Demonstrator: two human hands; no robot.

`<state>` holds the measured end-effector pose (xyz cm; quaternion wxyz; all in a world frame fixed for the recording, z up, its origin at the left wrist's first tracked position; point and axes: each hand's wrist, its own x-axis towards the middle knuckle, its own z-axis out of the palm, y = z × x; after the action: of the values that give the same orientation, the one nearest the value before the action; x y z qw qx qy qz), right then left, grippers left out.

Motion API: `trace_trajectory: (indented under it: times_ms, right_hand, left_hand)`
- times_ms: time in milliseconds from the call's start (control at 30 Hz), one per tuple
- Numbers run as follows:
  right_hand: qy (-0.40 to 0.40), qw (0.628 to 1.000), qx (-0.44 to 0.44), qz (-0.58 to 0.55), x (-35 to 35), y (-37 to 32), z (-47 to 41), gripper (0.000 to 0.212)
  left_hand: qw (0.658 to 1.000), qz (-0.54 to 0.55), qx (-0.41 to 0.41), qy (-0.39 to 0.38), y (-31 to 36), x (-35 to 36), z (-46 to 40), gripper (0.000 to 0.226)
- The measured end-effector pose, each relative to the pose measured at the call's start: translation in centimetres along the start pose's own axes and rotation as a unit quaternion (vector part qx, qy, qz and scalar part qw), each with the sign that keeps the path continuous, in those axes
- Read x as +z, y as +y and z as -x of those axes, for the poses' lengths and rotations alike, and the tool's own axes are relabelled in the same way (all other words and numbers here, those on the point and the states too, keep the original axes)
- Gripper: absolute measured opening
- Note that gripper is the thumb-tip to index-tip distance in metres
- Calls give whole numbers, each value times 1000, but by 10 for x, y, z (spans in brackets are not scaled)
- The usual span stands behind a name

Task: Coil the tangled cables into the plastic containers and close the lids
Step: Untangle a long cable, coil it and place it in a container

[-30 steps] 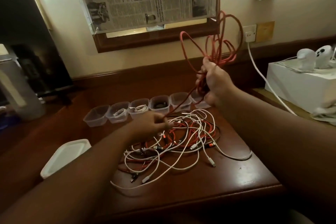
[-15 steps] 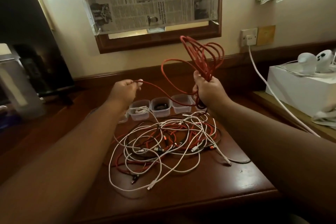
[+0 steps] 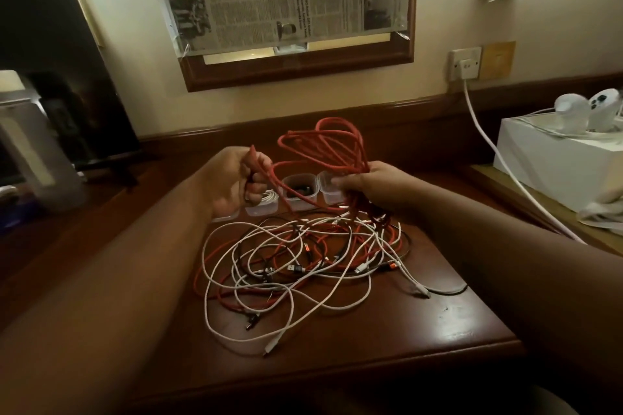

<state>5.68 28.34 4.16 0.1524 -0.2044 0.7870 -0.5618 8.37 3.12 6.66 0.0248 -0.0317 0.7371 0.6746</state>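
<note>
Gripping red cable (image 3: 323, 148) loops at frame centre, right hand (image 3: 374, 189) clenched on the bundle, left hand (image 3: 236, 182) pinching its free strand, tangled cables (image 3: 303, 259) on wooden table (image 3: 455, 323) below, plastic containers (image 3: 300, 192) behind.

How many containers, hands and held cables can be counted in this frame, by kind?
Containers: 3 plainly in view; the left hand may hide more.
Hands: 2, left hand and right hand, both gripping the red cable.
Held cables: 1, the red cable.
Total: 6
</note>
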Motion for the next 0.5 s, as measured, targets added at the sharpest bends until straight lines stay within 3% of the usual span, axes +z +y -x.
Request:
trace_trajectory:
  times_ms: [167,233,333,433,500]
  right_hand:
    - [-203,974,-18,96,3,-4,15,8]
    - [-302,937,8,175,10,-9,26,3]
    - [-468,847,99,232,21,-11,39,25]
    - [-484,817,121,288,26,-12,44,69]
    - [-457,831,110,299,27,-17,47,75]
  left_hand:
    - [998,18,-12,-54,-2,-13,18,24]
    - [997,1,-21,-80,-2,-11,26,25]
    - [991,-39,-24,-127,2,-2,46,17]
    - [985,-62,-3,-159,11,6,64,14]
    - [985,-63,7,-160,18,15,74,16]
